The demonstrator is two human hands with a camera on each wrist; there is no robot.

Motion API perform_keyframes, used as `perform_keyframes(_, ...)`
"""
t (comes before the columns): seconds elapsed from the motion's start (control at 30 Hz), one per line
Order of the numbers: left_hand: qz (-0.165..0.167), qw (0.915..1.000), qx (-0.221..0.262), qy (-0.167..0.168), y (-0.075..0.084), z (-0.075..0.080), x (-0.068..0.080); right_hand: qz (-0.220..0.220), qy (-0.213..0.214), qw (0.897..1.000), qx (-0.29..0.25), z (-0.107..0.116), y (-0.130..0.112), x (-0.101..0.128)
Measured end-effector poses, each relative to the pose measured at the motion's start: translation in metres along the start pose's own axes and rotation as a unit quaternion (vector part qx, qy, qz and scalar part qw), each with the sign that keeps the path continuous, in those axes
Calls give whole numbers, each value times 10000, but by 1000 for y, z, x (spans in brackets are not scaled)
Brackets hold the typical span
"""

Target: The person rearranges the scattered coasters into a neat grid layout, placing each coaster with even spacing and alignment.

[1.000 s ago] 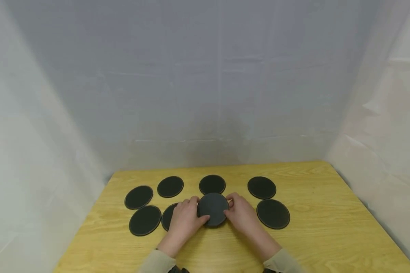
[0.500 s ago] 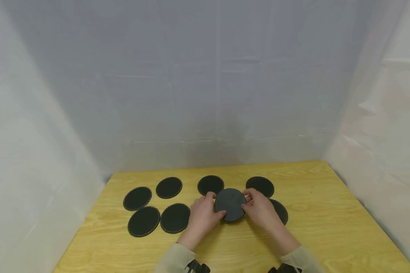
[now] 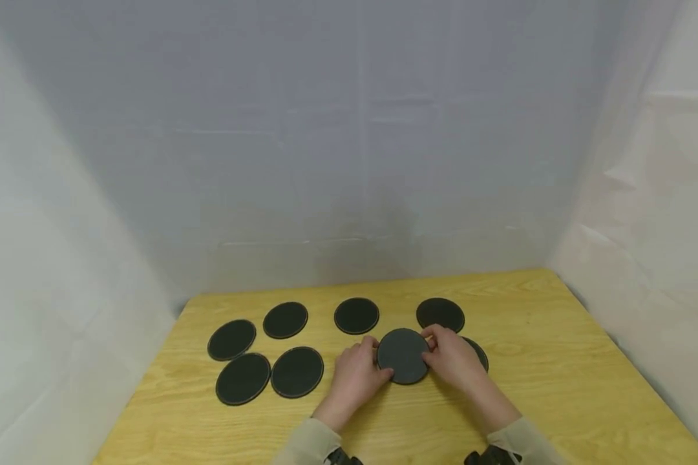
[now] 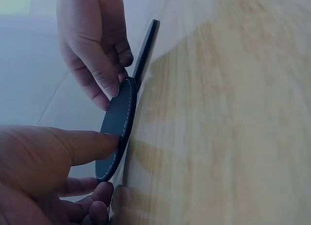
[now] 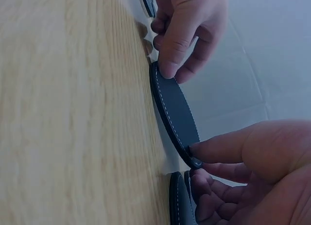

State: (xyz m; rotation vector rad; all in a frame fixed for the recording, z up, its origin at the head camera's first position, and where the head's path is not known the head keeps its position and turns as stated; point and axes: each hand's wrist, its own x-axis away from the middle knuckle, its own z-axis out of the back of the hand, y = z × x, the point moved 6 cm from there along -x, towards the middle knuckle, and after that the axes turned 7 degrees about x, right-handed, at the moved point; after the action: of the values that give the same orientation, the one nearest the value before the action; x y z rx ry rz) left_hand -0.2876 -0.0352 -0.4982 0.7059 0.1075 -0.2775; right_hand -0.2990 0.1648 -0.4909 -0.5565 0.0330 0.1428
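Both hands hold one round black leather coaster [image 3: 403, 356] with pale edge stitching, close over the wooden table. My left hand [image 3: 357, 374] pinches its left rim, thumb on the top face and fingers beneath. On the opposite rim, my right hand [image 3: 452, 356] pinches it the same way. In the right wrist view the held coaster [image 5: 174, 111] is seen nearly edge-on, slightly off the tabletop. Partly hidden behind my right hand lies another coaster [image 3: 478, 354], and a further coaster [image 3: 440, 313] sits just beyond that hand.
More matching coasters lie flat: a back-middle coaster [image 3: 357, 316], a coaster [image 3: 297, 372] left of my left hand, and several farther left, including a front-left coaster [image 3: 243, 379]. The wooden table [image 3: 581, 387] meets pale sheeting [image 3: 349, 161] at the back and sides.
Both hands have carried the coaster rightward from the middle and brought it lower. The coaster left of my left hand is now uncovered; the one at right is partly covered.
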Motion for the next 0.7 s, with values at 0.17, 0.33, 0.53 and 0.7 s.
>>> perform_keyframes(0.17,20,10000,-62,-47,-1,-4,1,-17,-226,9997,126,-2,4,0)
perform_keyframes(0.33,17,9998,-153,-130,-1,-5,0,6,-324,9993,185,-3,6,-1)
perform_keyframes(0.53,1,9994,-240,-261,1,-5,0,55,-335,9992,226,-3,7,-2)
perform_keyframes(0.7,-7,9992,-158,-362,-1,-5,0,94,-382,9989,254,-4,8,-2)
